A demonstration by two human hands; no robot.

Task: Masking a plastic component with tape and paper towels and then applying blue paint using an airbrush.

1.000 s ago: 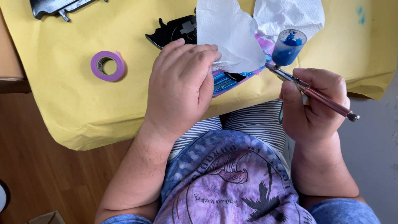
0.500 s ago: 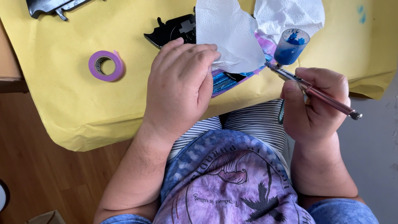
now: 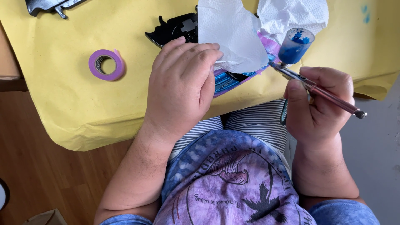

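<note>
My right hand (image 3: 318,104) grips a slim metal airbrush (image 3: 321,89) with a cup of blue paint (image 3: 295,46) on top; its tip points left at a part. My left hand (image 3: 181,85) rests palm down on a white paper towel (image 3: 231,35) that covers a black part (image 3: 175,29) painted blue and edged with purple tape (image 3: 233,79). The part lies on yellow paper (image 3: 62,104) spread over the table. Most of the part is hidden under the towel and my hand.
A purple roll of masking tape (image 3: 106,64) lies on the yellow paper to the left. Another black part (image 3: 48,6) sits at the top left edge. A second crumpled paper towel (image 3: 291,14) lies behind the paint cup. Wooden floor shows lower left.
The view has shifted slightly; both hands keep nearly the same pose, the airbrush still aimed at the part's edge.
</note>
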